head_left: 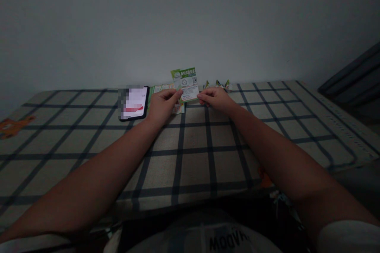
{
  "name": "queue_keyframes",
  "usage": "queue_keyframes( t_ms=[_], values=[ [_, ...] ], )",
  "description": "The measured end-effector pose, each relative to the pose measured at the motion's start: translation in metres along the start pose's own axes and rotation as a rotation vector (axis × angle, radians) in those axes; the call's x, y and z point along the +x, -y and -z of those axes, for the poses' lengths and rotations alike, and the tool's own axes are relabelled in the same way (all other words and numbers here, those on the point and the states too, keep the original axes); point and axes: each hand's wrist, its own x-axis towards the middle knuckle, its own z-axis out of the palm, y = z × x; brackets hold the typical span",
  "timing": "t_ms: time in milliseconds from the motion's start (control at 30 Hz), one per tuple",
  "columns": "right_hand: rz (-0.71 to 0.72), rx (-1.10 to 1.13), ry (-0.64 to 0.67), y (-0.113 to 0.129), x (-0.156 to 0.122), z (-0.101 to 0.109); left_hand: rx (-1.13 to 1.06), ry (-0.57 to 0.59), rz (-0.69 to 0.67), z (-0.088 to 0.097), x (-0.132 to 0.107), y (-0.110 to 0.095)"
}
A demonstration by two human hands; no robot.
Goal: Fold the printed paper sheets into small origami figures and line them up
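A green and white printed card [189, 83] is held up between my two hands, tilted toward me, with small text and a square code on it. My left hand [164, 102] pinches its lower left edge, where a second green-edged card seems to show behind it. At the lower right corner, the thumb and fingers of my right hand [215, 98] close on the same card. Below and behind my left hand, other green printed papers [163, 87] lie on the table, partly hidden by the hand.
A phone [135, 102] with a lit, partly blurred screen lies left of my left hand. Several small green-patterned wrappers [224, 84] sit beyond my right hand. A checked cloth [192, 158] covers the table, which meets a plain wall [190, 19] at the back.
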Motion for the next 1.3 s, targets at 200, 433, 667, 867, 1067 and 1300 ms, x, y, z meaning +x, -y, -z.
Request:
queue_keyframes(
  t_ms=[200, 433, 667, 867, 1067, 1300],
  values=[
    [-0.049, -0.005, 0.059, -0.004, 0.001, 0.002, 0.027, 0.042, 0.007, 0.001, 0.002, 0.002],
    [-0.026, 0.065, -0.115, 0.000, 0.002, 0.003, 0.015, 0.102, 0.013, 0.001, 0.004, 0.012],
    [-0.030, 0.164, -0.157, -0.001, 0.005, 0.002, 0.025, 0.191, 0.053, 0.001, 0.001, 0.010],
    [-0.077, 0.238, -0.148, -0.005, 0.007, 0.001, 0.059, 0.217, 0.053, 0.002, 0.001, 0.007],
    [-0.030, 0.235, -0.200, -0.006, 0.008, 0.001, 0.073, 0.247, 0.043, 0.001, -0.002, 0.006],
    [-0.026, 0.212, -0.218, -0.006, 0.009, 0.001, 0.071, 0.248, 0.050, 0.000, -0.002, 0.003]
  ],
)
